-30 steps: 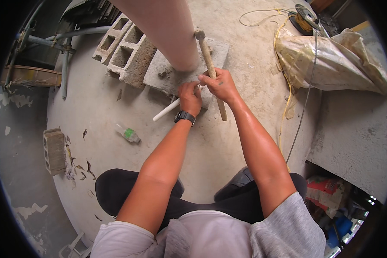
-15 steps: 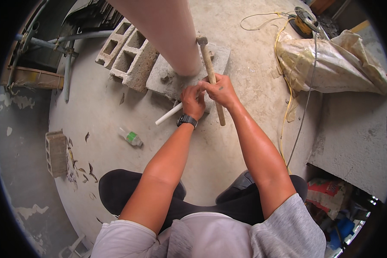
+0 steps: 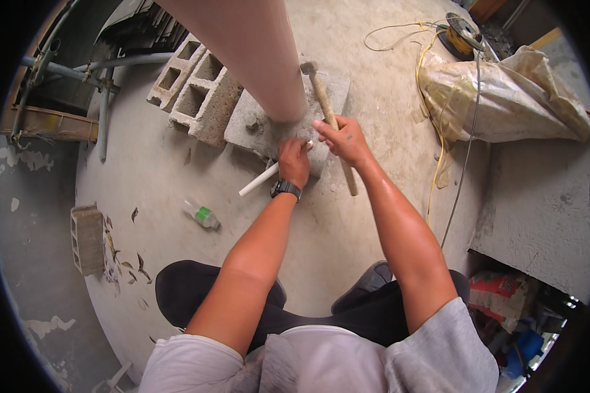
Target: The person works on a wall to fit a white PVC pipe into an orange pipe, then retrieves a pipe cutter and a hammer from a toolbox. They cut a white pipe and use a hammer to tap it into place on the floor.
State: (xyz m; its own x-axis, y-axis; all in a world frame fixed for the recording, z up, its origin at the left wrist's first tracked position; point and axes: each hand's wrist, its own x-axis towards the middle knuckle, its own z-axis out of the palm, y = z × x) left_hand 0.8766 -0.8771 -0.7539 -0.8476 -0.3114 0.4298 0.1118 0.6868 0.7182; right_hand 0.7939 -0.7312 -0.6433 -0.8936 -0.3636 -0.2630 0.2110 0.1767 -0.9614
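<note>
My left hand, with a dark watch at the wrist, is closed around a slim white tube. One end sticks out toward the lower left and the other shows just past my fingertips. Wrapped round the wooden handle of a hammer is my right hand, its thumb lifted off the handle. The hammer's head points away from me, close beside a thick pinkish column. The column rises from a rough concrete slab, and my left hand is at the slab's near edge.
Hollow concrete blocks stand left of the slab, another block farther left. A plastic bottle lies on the floor. To the right are a cable reel, a yellow cord and a pale sack. Scaffold pipes are at upper left.
My right hand has drawn slightly right, away from my left hand, taking the hammer along. The tube's far end now shows between the hands.
</note>
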